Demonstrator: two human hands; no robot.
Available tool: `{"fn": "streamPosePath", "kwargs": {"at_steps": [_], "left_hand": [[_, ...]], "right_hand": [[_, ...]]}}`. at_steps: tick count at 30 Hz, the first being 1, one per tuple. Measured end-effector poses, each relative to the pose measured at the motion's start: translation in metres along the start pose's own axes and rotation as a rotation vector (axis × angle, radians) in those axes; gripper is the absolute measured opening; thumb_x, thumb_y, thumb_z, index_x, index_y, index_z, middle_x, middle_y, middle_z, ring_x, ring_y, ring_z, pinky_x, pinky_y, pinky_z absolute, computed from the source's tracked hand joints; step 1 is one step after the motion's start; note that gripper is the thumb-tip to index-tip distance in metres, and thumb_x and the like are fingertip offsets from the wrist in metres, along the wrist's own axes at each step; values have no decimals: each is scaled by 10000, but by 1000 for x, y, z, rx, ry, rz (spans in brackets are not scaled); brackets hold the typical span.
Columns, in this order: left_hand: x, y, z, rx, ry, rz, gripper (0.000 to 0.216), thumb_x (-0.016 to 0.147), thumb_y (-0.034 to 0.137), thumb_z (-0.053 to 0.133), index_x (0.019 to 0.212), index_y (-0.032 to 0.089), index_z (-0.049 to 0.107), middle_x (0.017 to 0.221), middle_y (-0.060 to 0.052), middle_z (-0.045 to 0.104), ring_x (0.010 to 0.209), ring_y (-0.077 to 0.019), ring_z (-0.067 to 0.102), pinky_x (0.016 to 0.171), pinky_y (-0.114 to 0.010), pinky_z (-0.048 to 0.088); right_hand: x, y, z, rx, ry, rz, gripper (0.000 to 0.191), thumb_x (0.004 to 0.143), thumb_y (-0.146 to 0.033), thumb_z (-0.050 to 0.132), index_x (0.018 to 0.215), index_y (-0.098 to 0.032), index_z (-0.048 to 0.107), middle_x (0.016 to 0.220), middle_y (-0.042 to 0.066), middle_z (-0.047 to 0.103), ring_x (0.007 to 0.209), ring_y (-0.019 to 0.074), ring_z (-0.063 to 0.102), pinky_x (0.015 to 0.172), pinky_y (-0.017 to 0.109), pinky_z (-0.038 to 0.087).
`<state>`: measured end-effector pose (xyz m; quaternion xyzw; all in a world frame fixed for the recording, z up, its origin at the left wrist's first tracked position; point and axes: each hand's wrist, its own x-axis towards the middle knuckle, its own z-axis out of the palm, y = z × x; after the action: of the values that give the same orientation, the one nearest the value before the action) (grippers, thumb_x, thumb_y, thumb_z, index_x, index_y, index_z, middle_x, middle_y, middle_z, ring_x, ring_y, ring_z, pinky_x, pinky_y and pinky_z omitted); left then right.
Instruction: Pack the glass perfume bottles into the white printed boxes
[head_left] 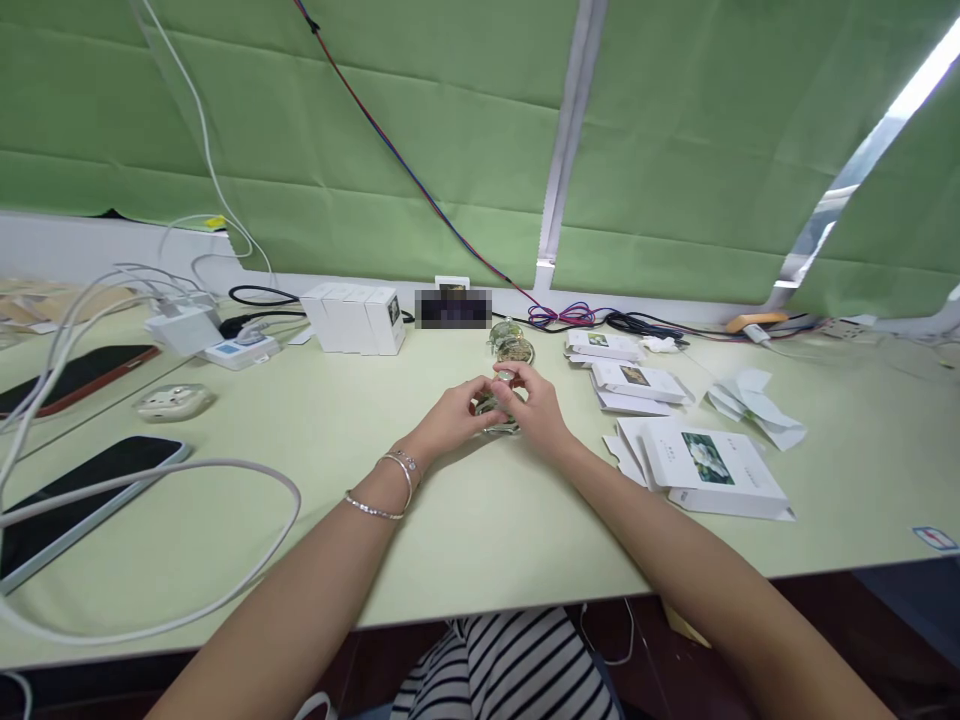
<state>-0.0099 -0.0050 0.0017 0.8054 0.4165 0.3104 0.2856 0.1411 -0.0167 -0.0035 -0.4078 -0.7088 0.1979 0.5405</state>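
Observation:
Both my hands meet at the middle of the pale green table. My left hand and my right hand are closed around a small clear glass bottle that stands between them. My right fingers pinch its top. A second small glass bottle stands just behind, untouched. Two bracelets sit on my left wrist.
Flat white printed cartons lie to the right in loose piles, with more behind. A row of white boxes stands at the back left. Two phones, white cables and a power strip fill the left side.

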Motion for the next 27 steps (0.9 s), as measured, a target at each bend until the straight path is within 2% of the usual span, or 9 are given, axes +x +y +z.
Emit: {"fn": "streamPosePath", "kwargs": {"at_steps": [4,9,14,16,21,23,27], "left_hand": [[1,-2,1,12,-7,16,330,748,415,558,1000,203,537,908,-3,601,714,-133,504,632,-262,416],[1,-1,0,30,-15,0,348,741,422,564,1008,203,525,1006,-18,593,784,-146,531,672,-263,429],[0,3,-2,27,-5,-2,329,740,400,568,1002,205,529,986,-11,597,748,-134,530,657,-252,427],[-1,3,-3,41,13,-10,327,731,402,579,987,203,536,970,-12,600,730,-131,526,646,-250,424],[-1,-4,-6,59,83,-18,311,722,401,588,954,201,539,956,-16,607,700,-126,519,629,-248,419],[-1,-6,-7,53,96,-17,302,725,404,586,945,202,537,962,-16,607,690,-122,517,626,-247,417],[-1,-7,-7,43,92,-14,296,724,395,591,945,205,537,940,-9,607,679,-119,515,619,-243,412]], "right_hand": [[4,-4,0,14,20,6,287,818,-409,500,1004,-203,573,926,31,635,818,153,581,796,301,467],[16,-10,-9,91,174,7,345,832,-437,482,1049,-179,557,917,43,626,775,141,580,751,275,469],[17,12,-17,-14,215,111,327,809,-391,513,1042,-170,574,892,45,643,761,151,572,737,290,458],[15,27,-17,-81,153,183,294,779,-323,550,1026,-164,579,893,47,651,768,156,577,738,295,454],[10,46,-12,-251,-201,253,221,722,-158,560,936,-163,612,838,42,658,736,159,587,716,295,453],[10,46,-11,-308,-245,230,249,733,-157,543,975,-172,602,882,50,656,780,169,588,746,313,455],[8,41,-15,-355,-222,177,332,759,-148,491,1086,-177,546,1051,79,626,918,186,570,853,370,431]]}}
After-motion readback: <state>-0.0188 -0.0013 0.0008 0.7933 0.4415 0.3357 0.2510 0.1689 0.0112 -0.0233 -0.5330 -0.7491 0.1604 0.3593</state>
